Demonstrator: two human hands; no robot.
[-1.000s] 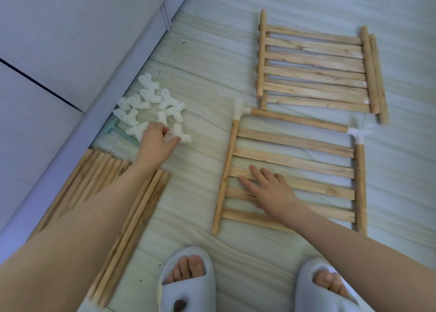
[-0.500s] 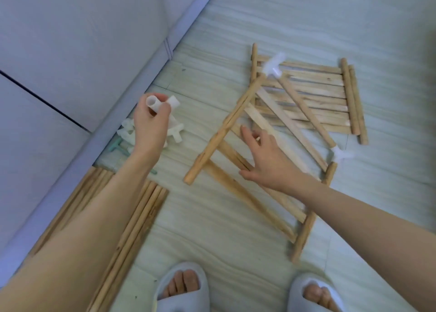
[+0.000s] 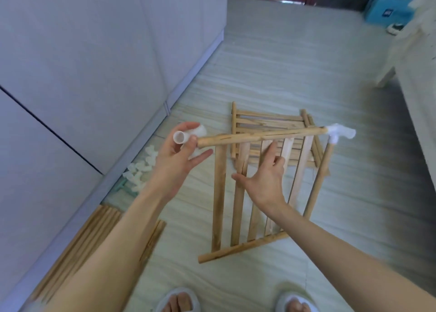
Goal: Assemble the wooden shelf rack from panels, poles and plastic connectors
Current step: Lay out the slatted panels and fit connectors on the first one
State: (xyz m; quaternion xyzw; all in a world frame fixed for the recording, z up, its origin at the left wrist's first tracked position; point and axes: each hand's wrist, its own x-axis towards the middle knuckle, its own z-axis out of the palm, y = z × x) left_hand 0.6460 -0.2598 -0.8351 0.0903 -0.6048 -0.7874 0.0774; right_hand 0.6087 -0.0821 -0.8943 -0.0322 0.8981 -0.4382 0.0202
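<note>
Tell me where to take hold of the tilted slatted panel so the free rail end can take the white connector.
Grip the panel by its middle slats, from the underside, where the right hand is. That leaves the bare top-rail end clear, pointing at the connector in the left hand; the far end already carries a connector.

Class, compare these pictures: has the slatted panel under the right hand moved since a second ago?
Yes. The slatted panel no longer lies flat beside the second panel on the floor; the right hand has tilted it up and turned it, overlapping that panel.
</note>
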